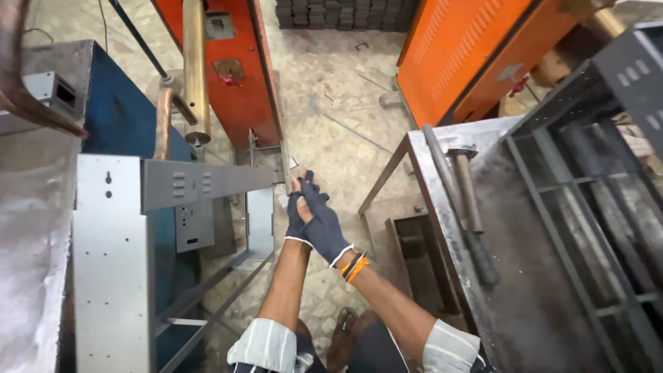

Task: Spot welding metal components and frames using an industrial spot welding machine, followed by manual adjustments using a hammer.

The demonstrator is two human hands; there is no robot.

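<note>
Both the left hand and right hand are wearing dark navy gloves. The wristbands are showing orange. The sleeves are showing white with thin stripes. The machines at upper frame are showing orange.

Two gloved hands, left hand and right hand, grip the end of a grey metal frame; a hammer lies on the workbench's left edge.

A mottled stone floor is seen through the middle, littered with small scraps. Orange machine cabinets are set at 1 o'clock and an orange-red one at 11. Dark blocks are stacked at 12. A grey steel bench is placed at 4 o'clock, and a blue cabinet at 9.
</note>
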